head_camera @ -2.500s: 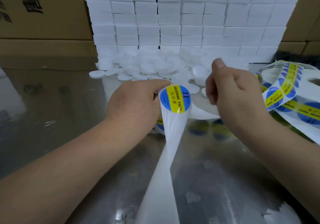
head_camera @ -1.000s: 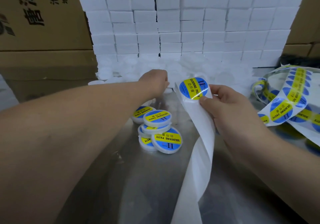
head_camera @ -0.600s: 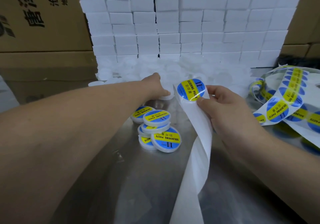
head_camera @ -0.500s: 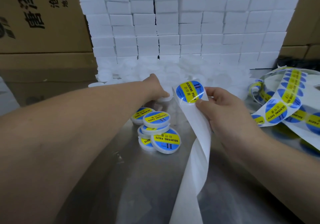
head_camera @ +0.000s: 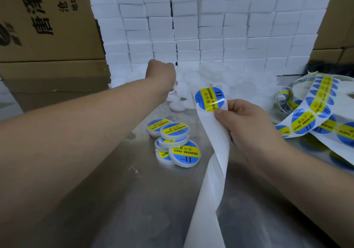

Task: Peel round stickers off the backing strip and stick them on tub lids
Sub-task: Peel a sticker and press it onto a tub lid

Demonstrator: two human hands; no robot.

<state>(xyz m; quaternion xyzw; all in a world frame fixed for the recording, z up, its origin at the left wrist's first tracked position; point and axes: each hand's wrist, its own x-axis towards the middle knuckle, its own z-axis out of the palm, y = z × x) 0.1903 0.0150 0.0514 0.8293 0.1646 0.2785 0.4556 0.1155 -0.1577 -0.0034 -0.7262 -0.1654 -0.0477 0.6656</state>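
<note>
My right hand [head_camera: 251, 127] pinches the white backing strip [head_camera: 212, 152] just below a round blue-and-yellow sticker [head_camera: 209, 99] at the strip's top end. The strip hangs down toward the near table edge. My left hand [head_camera: 161, 73] reaches far back into the heap of plain white tub lids [head_camera: 226, 81]; its fingers are hidden behind the knuckles. Several stickered tub lids [head_camera: 173, 142] lie piled between my arms.
A loose coil of sticker strip [head_camera: 314, 113] lies at the right. A wall of white blocks [head_camera: 210, 27] stands behind the lid heap, with cardboard boxes [head_camera: 47, 17] to the left. The table top [head_camera: 134, 199] is shiny metal.
My left hand let go of the strip and reached back into the lid heap, now a little farther. My right hand took over the strip and holds it nearly still.
</note>
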